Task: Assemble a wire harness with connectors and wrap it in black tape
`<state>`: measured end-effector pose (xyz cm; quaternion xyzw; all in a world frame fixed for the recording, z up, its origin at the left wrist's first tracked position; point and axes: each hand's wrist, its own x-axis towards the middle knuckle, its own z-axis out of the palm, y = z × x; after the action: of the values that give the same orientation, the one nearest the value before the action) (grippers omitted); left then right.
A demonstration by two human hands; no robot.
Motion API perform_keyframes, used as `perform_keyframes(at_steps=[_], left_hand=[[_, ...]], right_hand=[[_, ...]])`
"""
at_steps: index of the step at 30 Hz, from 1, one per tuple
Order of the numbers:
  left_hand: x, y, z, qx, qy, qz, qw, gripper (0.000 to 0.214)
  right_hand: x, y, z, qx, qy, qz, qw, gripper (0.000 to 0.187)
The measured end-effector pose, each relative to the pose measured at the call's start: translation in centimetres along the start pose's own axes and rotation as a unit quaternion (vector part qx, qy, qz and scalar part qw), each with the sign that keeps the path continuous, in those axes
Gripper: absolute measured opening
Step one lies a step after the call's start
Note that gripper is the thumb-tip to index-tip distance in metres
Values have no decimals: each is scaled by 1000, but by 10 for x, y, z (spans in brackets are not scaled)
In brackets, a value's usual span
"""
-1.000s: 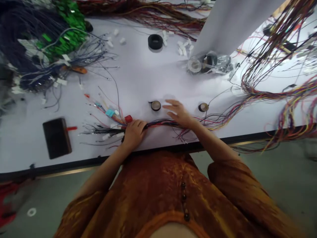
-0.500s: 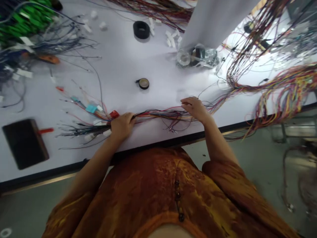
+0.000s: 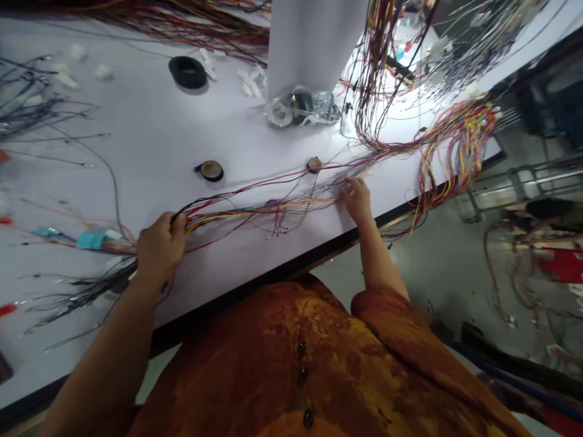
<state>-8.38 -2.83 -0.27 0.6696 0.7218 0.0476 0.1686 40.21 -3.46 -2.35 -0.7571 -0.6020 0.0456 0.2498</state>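
Note:
A long bundle of coloured wires lies along the front of a white table. My left hand is closed in a fist round the bundle near its left end, where loose wire ends with a blue connector fan out. My right hand rests on the same bundle farther right, fingers curled onto the wires close to the table edge. Beyond my right hand the wires run on to a hanging loop of yellow and red wires.
Two small tape rolls lie just behind the bundle. A black ring, white connectors and a clear bag of rolls sit farther back by a white post. More wires hang at the right; floor below.
My right hand has slid rightward along the bundle, away from my left hand, drawing the wires out straight. The view has swung to the right.

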Motion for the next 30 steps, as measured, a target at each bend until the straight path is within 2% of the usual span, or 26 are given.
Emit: perform_keyframes(at_steps=[2, 4, 6, 9, 12, 14, 16, 18, 20, 23, 24, 26, 27, 28, 30], left_hand=[[4, 0, 1, -9, 5, 0, 1000, 33], [6, 0, 2, -13, 12, 3, 1000, 33], [6, 0, 3, -15, 20, 3, 1000, 32], [3, 0, 3, -16, 29, 2, 999, 32], [0, 2, 1, -16, 28, 8, 999, 32], [-2, 4, -1, -17, 35, 14, 999, 31], [-4, 6, -4, -19, 43, 18, 999, 30], [-5, 6, -6, -21, 48, 18, 998, 31], [-6, 6, -8, -27, 49, 21, 998, 32], [-6, 5, -11, -58, 45, 28, 997, 32], [-6, 5, -13, -74, 40, 28, 996, 31], [-5, 6, -16, -103, 31, 26, 994, 26], [-5, 6, -18, -111, 30, 25, 993, 24], [-4, 6, -20, -116, 28, 24, 993, 22], [-1, 6, -22, -124, 23, 15, 992, 22]], right_hand=[[-6, -9, -5, 38, 29, -36, 998, 27], [-17, -30, -8, 99, 24, -96, 990, 24], [-27, -57, -5, 161, -26, -145, 976, 25], [-32, -91, 11, 204, -105, -190, 955, 28], [-21, -111, 35, 193, -154, -222, 943, 26], [-8, -121, 46, 177, -158, -238, 942, 26], [4, -135, 49, 164, -145, -262, 940, 31], [5, -153, 42, 165, -144, -302, 928, 34], [-10, -175, 29, 186, -188, -359, 895, 32], [-51, -205, 19, 198, -331, -441, 811, 29], [-66, -213, 21, 173, -354, -426, 814, 35], [-87, -227, 32, 97, -373, -367, 846, 46], [-94, -231, 38, 55, -371, -348, 859, 45], [-98, -235, 44, 19, -368, -345, 863, 39], [-102, -237, 50, -24, -368, -380, 848, 29]])
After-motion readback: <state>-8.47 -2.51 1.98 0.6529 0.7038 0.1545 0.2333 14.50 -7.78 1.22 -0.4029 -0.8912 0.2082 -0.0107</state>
